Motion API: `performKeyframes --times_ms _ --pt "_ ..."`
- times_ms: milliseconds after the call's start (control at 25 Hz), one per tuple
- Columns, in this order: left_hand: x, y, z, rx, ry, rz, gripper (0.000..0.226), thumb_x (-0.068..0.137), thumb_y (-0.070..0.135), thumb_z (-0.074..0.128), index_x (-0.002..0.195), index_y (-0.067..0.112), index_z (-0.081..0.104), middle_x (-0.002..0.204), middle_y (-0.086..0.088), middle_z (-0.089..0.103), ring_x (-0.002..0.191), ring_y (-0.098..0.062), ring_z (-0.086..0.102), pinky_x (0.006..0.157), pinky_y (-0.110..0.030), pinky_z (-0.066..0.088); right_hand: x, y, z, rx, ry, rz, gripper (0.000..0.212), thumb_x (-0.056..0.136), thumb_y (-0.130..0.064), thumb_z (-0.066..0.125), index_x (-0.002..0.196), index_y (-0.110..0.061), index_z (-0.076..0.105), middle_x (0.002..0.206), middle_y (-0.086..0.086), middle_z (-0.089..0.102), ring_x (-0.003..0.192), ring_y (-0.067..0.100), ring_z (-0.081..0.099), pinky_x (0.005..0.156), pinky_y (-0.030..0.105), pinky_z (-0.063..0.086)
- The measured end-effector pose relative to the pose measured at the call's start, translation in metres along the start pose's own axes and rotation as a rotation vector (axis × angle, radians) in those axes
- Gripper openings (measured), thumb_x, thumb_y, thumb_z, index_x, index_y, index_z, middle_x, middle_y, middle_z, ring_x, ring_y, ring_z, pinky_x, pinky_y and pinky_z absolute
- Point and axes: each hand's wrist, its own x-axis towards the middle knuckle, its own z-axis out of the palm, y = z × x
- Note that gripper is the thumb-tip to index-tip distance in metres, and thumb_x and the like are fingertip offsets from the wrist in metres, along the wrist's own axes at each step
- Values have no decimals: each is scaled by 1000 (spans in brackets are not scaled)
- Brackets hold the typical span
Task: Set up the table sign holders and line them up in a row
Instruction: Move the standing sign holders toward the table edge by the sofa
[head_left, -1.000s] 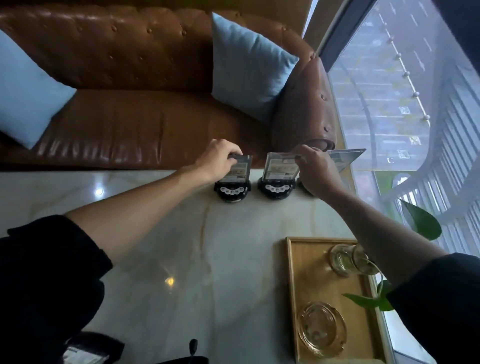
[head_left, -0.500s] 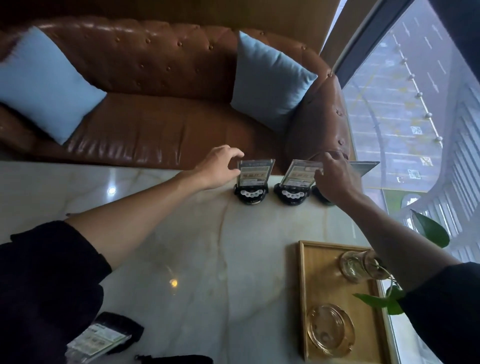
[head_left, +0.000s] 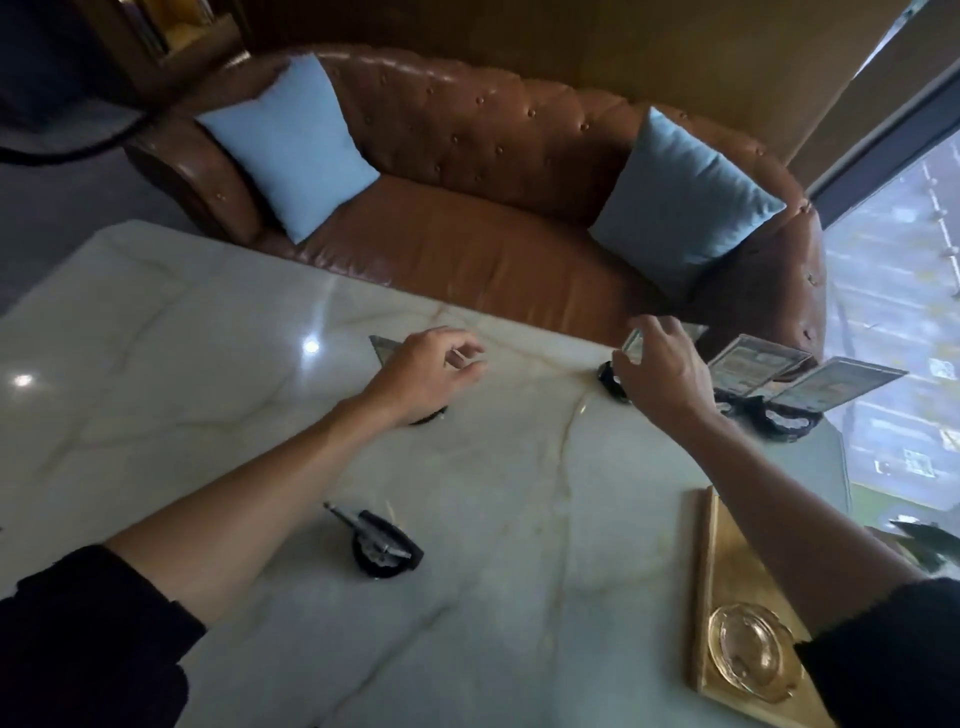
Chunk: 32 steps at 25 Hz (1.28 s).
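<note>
Three table sign holders stand in a row at the marble table's (head_left: 208, 364) far right edge. My right hand (head_left: 662, 371) pinches the top of the leftmost sign holder (head_left: 632, 344). The middle sign holder (head_left: 753, 364) and the right sign holder (head_left: 836, 387) stand free on black bases. Further left, my left hand (head_left: 428, 369) hovers with curled, spread fingers over a separate sign holder (head_left: 383, 347); only its card corner and a bit of base show. Another sign holder (head_left: 385, 545) lies tipped over near the table's middle.
A wooden tray (head_left: 707, 587) with a glass ashtray (head_left: 753, 660) sits at the near right. A brown leather sofa (head_left: 467, 249) with two blue cushions (head_left: 296, 145) runs behind the table. A window is on the right, with a plant leaf (head_left: 927, 540) beside the tray.
The view has swung left. My left hand left the row and moved left over a separate holder. My right hand shifted onto the row's leftmost holder.
</note>
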Motion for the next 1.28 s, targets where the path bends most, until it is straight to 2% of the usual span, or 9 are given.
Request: performKeyframes --times_ms 160,320,520,640,760,960,1080,1200,1280 --pt "-60 -49 -31 -42 -84 -94 25 89 21 68 113 21 72 108 8 72 99 -2 67 90 -26 55 -56 -62 52 190 -197 -146 39 87 -29 70 122 -15 64 121 8 63 105 28 62 91 40 52" --pt "-111 -91 -51 -46 -270 -197 39 82 14 63 118 29 69 117 11 68 110 0 61 95 -22 47 -120 -102 109 302 -451 -226 38 83 -25 75 120 -18 66 111 2 68 96 16 67 85 34 56" --pt "-141 -139 -47 -87 -350 -302 40 80 12 68 117 26 68 117 3 69 105 -8 66 96 -30 54 -174 -130 148 351 -764 -233 45 81 -26 72 125 -26 61 113 -5 67 94 10 67 78 22 55" --pt "-148 -150 -31 -72 -360 -296 28 81 11 74 107 23 74 106 2 75 93 -8 71 87 -28 56 -186 -141 161 306 -714 -243 29 85 -35 66 113 -32 65 105 -8 71 87 9 68 79 29 56" --pt "-145 -157 -18 -78 -289 -256 11 81 28 79 91 25 77 88 9 77 81 -4 72 75 -35 60 -181 -144 164 270 -625 -200 19 90 -27 59 108 -26 67 98 -2 73 88 18 67 77 34 54" --pt "-107 -130 -4 -81 -253 -207 18 85 34 75 89 16 73 80 2 74 66 -6 68 61 -33 56 -143 -124 152 275 -460 -70 15 92 -10 58 106 -11 63 94 13 73 86 33 67 70 36 51" --pt "-69 -107 10 -60 -262 -120 14 88 30 73 91 16 72 86 8 74 77 -6 69 61 -25 54 -111 -99 135 284 -370 -47 12 92 -15 60 104 -16 58 92 13 75 83 34 69 69 40 56" --pt "-21 -84 27 -10 -258 -28 11 91 28 70 88 17 70 82 11 67 71 -1 63 54 -8 39 -75 -71 114 289 -292 -56 10 93 -18 62 101 -14 58 93 11 76 82 31 71 69 38 57" --pt "13 -69 37 -19 -229 17 11 91 26 70 88 16 72 82 9 70 70 -5 65 59 -17 47 -46 -55 104 289 -235 -34 9 92 -17 63 99 -11 61 93 12 76 84 30 72 70 38 57"
